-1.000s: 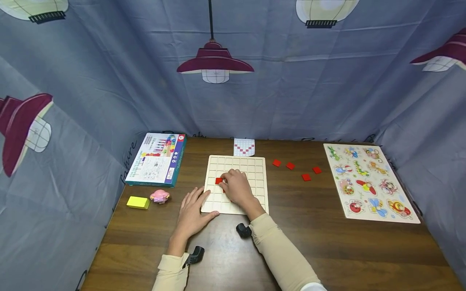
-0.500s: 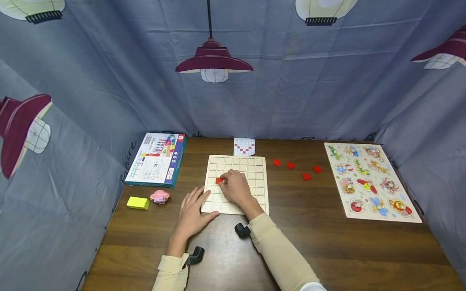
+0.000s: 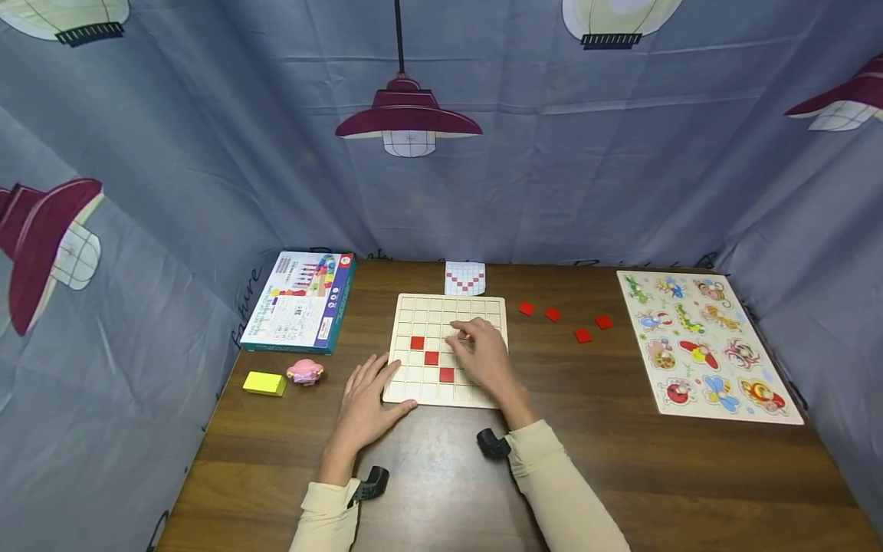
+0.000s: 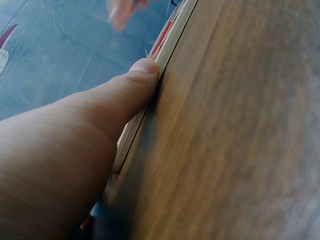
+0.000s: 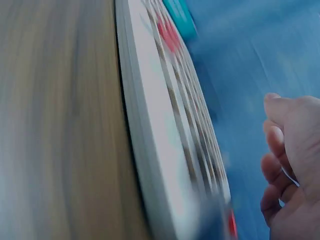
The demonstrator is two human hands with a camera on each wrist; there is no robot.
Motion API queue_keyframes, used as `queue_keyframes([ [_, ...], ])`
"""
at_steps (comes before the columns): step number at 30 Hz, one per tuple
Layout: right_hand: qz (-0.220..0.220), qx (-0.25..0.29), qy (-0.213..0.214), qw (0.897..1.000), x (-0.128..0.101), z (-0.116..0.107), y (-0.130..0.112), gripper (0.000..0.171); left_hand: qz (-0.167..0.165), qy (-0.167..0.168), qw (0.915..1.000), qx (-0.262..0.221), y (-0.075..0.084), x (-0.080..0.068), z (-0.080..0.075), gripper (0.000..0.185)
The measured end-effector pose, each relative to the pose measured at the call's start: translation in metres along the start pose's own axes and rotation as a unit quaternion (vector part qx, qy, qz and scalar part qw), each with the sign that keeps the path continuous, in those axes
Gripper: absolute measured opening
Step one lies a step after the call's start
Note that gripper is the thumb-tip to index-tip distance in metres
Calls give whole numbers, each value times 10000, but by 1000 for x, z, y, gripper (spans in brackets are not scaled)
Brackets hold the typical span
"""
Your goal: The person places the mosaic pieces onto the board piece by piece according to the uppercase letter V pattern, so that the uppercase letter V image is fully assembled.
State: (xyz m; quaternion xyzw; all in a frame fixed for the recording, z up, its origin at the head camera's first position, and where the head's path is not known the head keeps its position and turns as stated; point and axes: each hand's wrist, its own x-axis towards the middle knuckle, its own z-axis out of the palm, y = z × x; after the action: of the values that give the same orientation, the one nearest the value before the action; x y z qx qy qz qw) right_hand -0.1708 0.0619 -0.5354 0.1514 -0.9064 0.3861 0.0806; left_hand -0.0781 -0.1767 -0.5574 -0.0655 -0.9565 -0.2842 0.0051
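A pale wooden grid board (image 3: pixel 450 307) lies on the table's middle. Three red tiles (image 3: pixel 431 358) sit in its cells in a diagonal going down to the right. My right hand (image 3: pixel 480 350) hovers over the board's right half, fingers loosely curled, and no tile shows in it. In the right wrist view its fingers (image 5: pixel 280 150) hang beside the board's edge (image 5: pixel 150 135). My left hand (image 3: pixel 368 389) lies flat on the table, fingers straight, at the board's front left corner. Its thumb (image 4: pixel 135 85) presses the board's side (image 4: pixel 170 45). Several loose red tiles (image 3: pixel 552 313) lie right of the board.
A small card with a red pattern (image 3: pixel 465 277) lies behind the board. A colourful box (image 3: pixel 300 300), a yellow block (image 3: pixel 264 382) and a pink toy (image 3: pixel 304 372) are at the left. An animal peg puzzle (image 3: pixel 704 345) fills the right side. Curtains close in the table.
My right hand has left the red tile at the board's left and moved to the right half, uncovering two more red tiles. The left hand has stayed put.
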Motion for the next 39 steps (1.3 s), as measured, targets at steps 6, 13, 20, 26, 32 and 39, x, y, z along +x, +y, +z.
queue_keyframes([
  [6, 643, -89, 1099, 9918, -30, -65, 71, 29, 37, 44, 10000, -47, 0, 0, 0, 82],
  [13, 1866, -665, 1471, 9691, -53, -108, 127, 39, -47, -11, 10000, -73, -2, -1, 1, 82],
  [20, 2479, -792, 1609, 9520, -49, -110, 139, 40, -20, 32, 9999, -96, -1, 0, 3, 83],
  [26, 2016, -856, 1049, 9701, -52, -118, 141, 37, -34, 37, 9999, -93, -2, 0, 2, 83],
  [32, 1823, -891, 931, 9748, -54, -125, 143, 37, -20, 55, 10000, -80, -1, 0, 0, 83],
  [39, 1769, -972, 976, 9745, -55, -125, 145, 31, -11, -10, 10000, -50, -1, 0, 1, 83],
])
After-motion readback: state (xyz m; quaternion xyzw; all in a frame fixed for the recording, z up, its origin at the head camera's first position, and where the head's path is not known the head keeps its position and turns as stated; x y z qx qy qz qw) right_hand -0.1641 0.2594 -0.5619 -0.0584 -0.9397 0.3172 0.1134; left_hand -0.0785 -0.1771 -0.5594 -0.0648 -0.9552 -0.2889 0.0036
